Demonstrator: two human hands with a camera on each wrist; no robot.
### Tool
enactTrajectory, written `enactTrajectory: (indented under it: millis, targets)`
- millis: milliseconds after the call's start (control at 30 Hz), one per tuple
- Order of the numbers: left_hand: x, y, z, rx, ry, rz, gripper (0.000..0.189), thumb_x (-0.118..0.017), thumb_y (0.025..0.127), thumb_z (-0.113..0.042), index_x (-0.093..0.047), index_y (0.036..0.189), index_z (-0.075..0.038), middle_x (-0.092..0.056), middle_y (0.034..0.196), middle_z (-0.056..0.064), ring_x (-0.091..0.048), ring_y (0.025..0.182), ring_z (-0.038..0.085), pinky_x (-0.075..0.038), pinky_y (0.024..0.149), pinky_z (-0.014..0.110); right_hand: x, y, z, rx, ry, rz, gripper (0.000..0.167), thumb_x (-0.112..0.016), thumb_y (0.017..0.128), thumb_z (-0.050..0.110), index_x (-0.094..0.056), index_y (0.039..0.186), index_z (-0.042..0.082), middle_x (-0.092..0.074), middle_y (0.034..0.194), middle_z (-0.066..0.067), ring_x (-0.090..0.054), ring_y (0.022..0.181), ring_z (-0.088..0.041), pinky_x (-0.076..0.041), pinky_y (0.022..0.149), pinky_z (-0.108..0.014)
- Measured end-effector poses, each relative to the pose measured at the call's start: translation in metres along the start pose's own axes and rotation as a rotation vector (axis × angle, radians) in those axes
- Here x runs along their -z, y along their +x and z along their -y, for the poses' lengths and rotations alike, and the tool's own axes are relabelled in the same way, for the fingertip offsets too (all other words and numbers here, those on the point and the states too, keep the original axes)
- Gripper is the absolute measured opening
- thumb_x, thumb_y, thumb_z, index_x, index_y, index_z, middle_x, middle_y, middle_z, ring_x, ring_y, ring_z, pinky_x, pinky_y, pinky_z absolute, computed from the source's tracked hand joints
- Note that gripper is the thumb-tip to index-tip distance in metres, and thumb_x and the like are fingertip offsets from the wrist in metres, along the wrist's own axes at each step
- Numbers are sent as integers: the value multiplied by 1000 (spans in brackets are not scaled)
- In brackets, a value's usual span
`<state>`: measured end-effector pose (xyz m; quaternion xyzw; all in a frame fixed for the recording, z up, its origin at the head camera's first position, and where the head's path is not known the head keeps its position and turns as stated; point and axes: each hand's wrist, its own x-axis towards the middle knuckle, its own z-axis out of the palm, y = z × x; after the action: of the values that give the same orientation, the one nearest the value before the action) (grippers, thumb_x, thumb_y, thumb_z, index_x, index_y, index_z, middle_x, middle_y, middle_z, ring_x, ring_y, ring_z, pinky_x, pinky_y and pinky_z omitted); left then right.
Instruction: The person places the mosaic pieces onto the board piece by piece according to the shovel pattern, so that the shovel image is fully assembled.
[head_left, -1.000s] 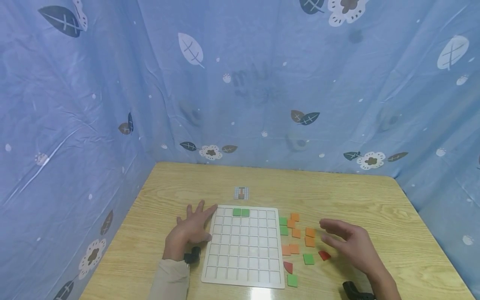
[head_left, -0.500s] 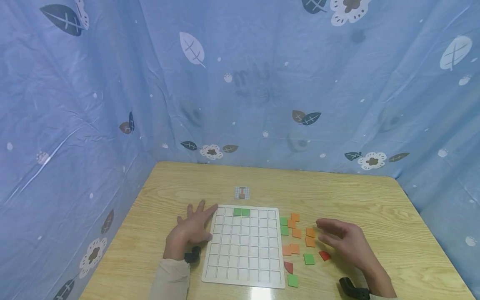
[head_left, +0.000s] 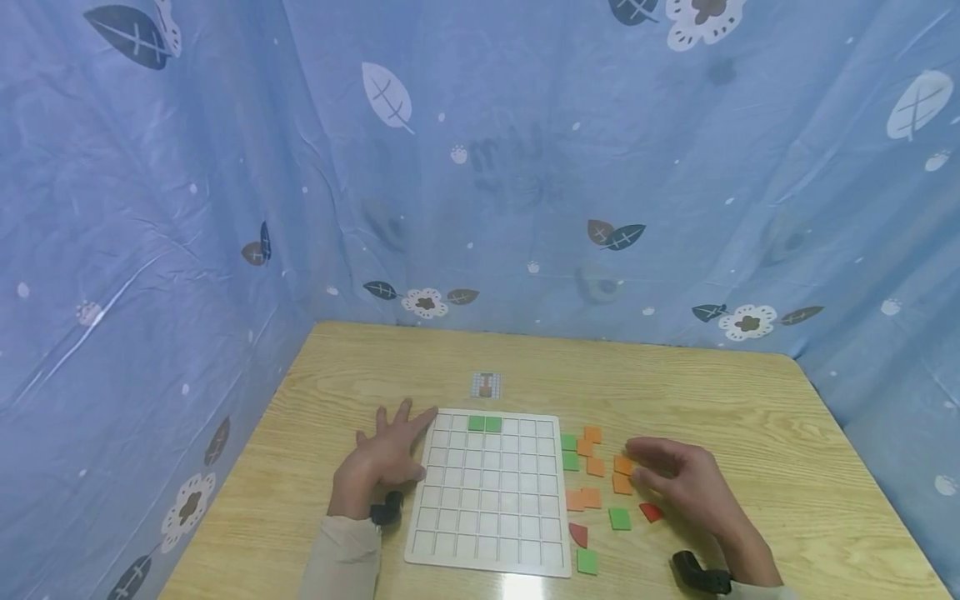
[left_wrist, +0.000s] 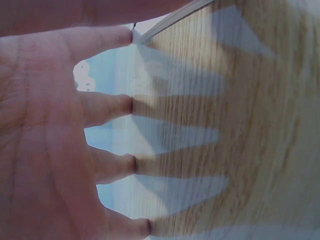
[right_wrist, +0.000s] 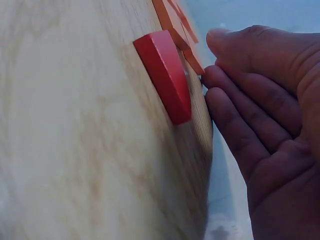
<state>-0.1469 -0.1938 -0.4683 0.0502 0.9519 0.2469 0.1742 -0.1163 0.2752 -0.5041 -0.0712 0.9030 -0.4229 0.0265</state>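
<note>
Firstly, one white grid board (head_left: 487, 502), flat on the wood-grain table (head_left: 675, 383); two green square tiles (head_left: 485, 424) occupy adjoining cells of its far row. Left hand (head_left: 386, 457): fingers spread apart, index at the board's far left corner. Right hand (head_left: 688, 483): thumb and index apart, beside two orange square tiles (head_left: 622, 483); contact cannot be told. One red quarter-round tile (head_left: 651, 512), near that hand.
</note>
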Motion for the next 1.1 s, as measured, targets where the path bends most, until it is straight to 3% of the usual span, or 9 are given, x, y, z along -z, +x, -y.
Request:
enactTrajectory:
  millis: [767,1100]
  targets:
    - [0,-1,-1,-7,-9,-13,99,-88,81,-8,-44,169,-22,-18,181,28,-4,163,66,-7,118,94,-8,3,-8,22,-63,-60,35,-86,94,13,-80,129,17,-83,120,2,-78,104,-4,-61,89,-20]
    - [-1,0,-1,-7,-9,-13,99,-89,81,-8,-45,169,-22,-18,181,27,-4,163,66,-8,119,93,-9,3,-4,91,-133,-60,40,-87,92,9,-82,129,23,-82,125,4,-76,121,-18,-62,99,-28]
